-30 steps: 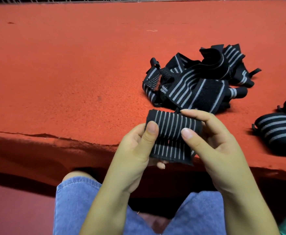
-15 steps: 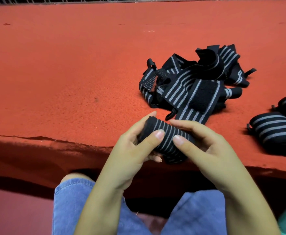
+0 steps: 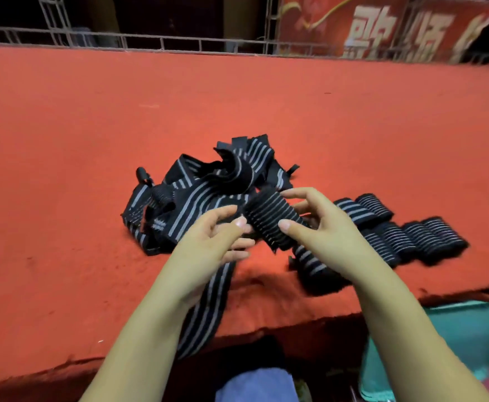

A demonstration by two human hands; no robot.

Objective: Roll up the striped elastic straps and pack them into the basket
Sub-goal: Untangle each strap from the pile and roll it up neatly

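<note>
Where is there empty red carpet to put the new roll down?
Bare carpet lies left of the loose strap pile, and a wide strip runs behind it up to the metal railing. It is crowded on the right, where finished rolls lie near the edge.

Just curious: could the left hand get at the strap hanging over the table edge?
Probably yes. The left hand is right above the hanging strap, with nothing between, though it first must release the roll.

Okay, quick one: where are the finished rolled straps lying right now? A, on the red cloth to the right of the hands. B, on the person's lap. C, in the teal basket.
A: the rolled straps lie in a row on the red cloth, right of the right hand.
</note>
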